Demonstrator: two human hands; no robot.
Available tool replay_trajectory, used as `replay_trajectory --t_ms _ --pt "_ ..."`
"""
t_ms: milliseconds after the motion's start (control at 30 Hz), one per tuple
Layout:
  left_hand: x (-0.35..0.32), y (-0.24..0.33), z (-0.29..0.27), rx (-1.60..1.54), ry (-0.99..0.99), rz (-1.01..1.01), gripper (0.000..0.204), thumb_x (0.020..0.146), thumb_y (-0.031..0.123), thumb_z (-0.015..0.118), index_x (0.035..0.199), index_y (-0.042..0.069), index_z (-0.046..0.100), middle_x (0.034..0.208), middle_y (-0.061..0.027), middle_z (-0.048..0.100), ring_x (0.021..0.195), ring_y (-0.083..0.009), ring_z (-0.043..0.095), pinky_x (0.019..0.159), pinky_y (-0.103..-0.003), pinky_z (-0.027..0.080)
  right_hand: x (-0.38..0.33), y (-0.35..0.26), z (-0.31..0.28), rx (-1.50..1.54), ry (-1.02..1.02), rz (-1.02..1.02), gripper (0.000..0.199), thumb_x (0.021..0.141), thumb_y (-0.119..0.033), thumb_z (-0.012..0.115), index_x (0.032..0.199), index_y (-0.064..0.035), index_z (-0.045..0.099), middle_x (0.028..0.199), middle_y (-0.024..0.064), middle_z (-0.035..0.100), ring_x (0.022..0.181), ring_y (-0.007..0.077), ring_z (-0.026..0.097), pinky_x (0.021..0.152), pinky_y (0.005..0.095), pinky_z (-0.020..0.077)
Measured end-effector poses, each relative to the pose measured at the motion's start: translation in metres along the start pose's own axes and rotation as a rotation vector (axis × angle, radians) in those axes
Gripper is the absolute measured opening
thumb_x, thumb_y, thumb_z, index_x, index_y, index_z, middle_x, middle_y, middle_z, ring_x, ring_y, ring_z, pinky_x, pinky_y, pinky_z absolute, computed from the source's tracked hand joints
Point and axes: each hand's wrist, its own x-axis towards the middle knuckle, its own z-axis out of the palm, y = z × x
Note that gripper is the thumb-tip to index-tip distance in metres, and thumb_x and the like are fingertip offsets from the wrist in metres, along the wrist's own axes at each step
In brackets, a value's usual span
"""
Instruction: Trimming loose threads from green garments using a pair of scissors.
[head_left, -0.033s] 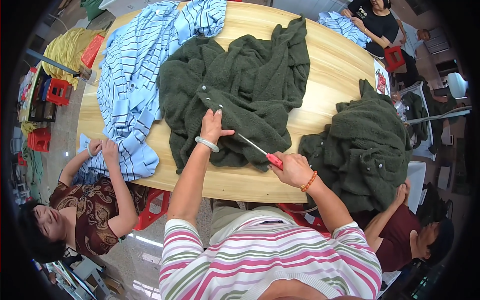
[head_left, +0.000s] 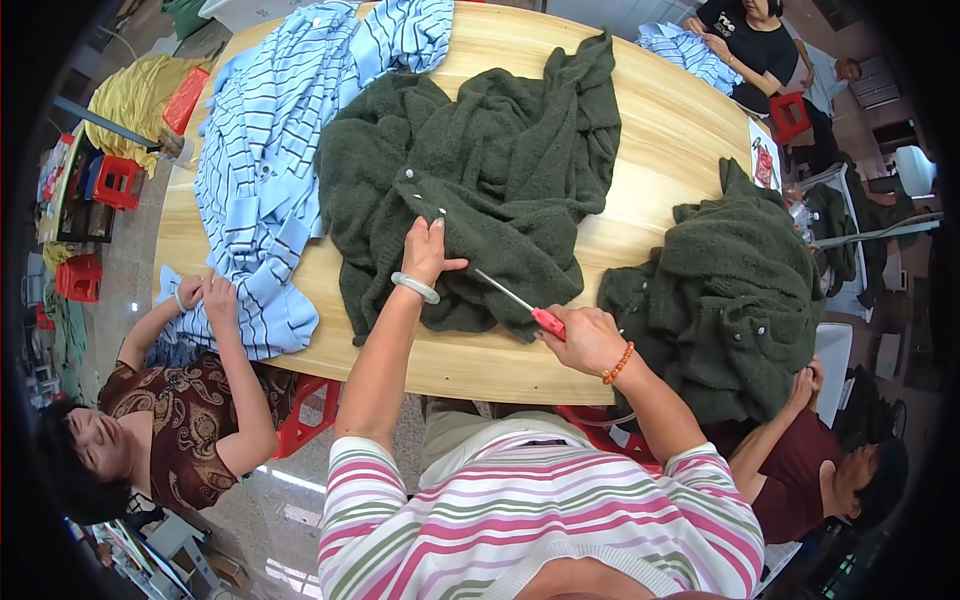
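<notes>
A dark green knit garment lies bunched in front of me, with a few small shiny buttons along one strip. My left hand rests on it just below the buttons, fingers stretched forward and thumb spread to the right. A pale bangle circles that wrist. My right hand is closed around the red handle of a tool with a thin metal shaft. Its tip points up and left over the garment, towards my left thumb; whether it touches the fabric is unclear.
Blue striped garments cover the wooden table's left side, where a seated person's hands work. At right, another person holds a second dark green garment. A third person sits at the far right corner. Red stools stand around.
</notes>
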Motion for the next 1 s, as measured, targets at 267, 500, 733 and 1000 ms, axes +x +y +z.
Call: replay_trajectory --t_ms 267,500,733,1000 --pt "-0.019 -0.008 -0.007 -0.299 -0.128 -0.227 0.031 0.098 0.017 0.034 0.126 0.006 0.040 0.127 -0.0139 0.050 0.114 -0.0326 0.052 0.090 -0.057 0.044 -0.012 -0.001 0.004 -0.057 -0.063 -0.023 0.027 0.082 -0.032 0.060 0.095 -0.0074 0.061 0.072 0.0195 0.062 0.074 0.0373 0.061 0.068 0.0460 0.0478" --pt "-0.033 -0.039 0.000 -0.470 -0.159 -0.157 0.028 0.097 0.017 0.037 0.122 0.006 0.042 0.122 -0.0106 0.054 0.112 -0.0308 0.054 0.087 -0.053 0.047 -0.023 0.007 -0.003 -0.032 -0.128 -0.062 0.029 0.081 -0.033 0.061 0.099 -0.0094 0.063 0.077 0.0198 0.063 0.075 0.0371 0.062 0.067 0.0452 0.0487" --pt "-0.145 -0.093 0.100 0.660 -0.859 0.221 0.021 0.084 0.021 0.056 0.089 0.000 0.054 0.083 -0.0180 0.059 0.078 -0.0330 0.059 0.070 -0.042 0.045 -0.035 0.043 -0.016 0.357 0.241 0.077 0.027 0.082 -0.030 0.061 0.102 -0.0124 0.062 0.079 0.0187 0.063 0.079 0.0380 0.061 0.070 0.0441 0.0484" --pt "-0.145 -0.125 0.019 0.269 -0.353 -0.081 0.017 0.090 0.019 0.057 0.094 0.003 0.060 0.075 -0.0065 0.064 0.066 -0.0100 0.061 0.056 -0.024 0.049 -0.029 0.064 0.005 0.237 0.275 0.212 0.028 0.082 -0.033 0.061 0.101 -0.0114 0.060 0.081 0.0184 0.063 0.081 0.0386 0.060 0.071 0.0452 0.0476"
